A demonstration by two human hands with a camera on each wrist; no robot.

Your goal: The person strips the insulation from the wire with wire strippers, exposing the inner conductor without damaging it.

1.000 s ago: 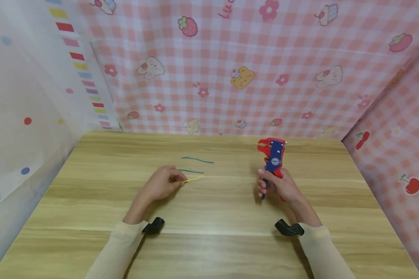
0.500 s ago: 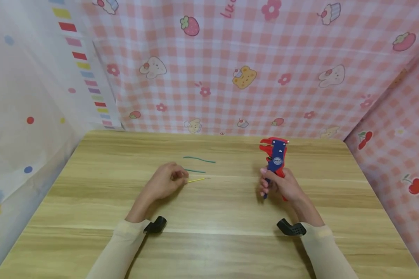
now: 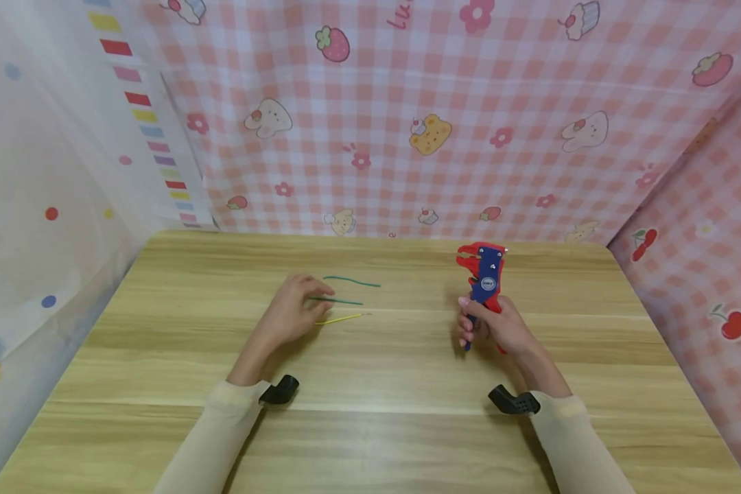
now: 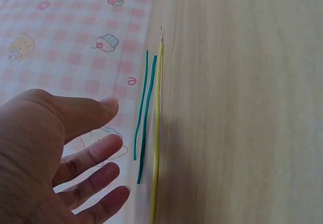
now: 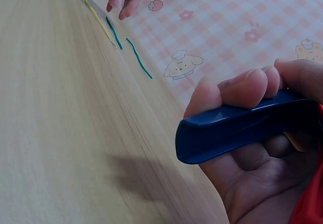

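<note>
My left hand hovers over the wires with thumb and fingers apart, holding nothing. Beneath and beside it lies a yellow wire with a bare copper strand at one end. Just beyond is a green wire, partly behind the fingers in the head view. A second green wire lies farther back on the table. My right hand grips the handles of a red and blue wire stripper, held upright with its red jaws pointing left. In the right wrist view, the fingers curl round the blue handle.
The wooden table meets a pink checked cloth at its back edge. Cloth also hangs along the left and right sides. A black wrist camera sits at the left cuff, another black camera at the right.
My left hand has let go of the yellow wire, which now lies on the table, and has moved slightly back towards the green wires. The right hand and wire stripper stay nearly still.
</note>
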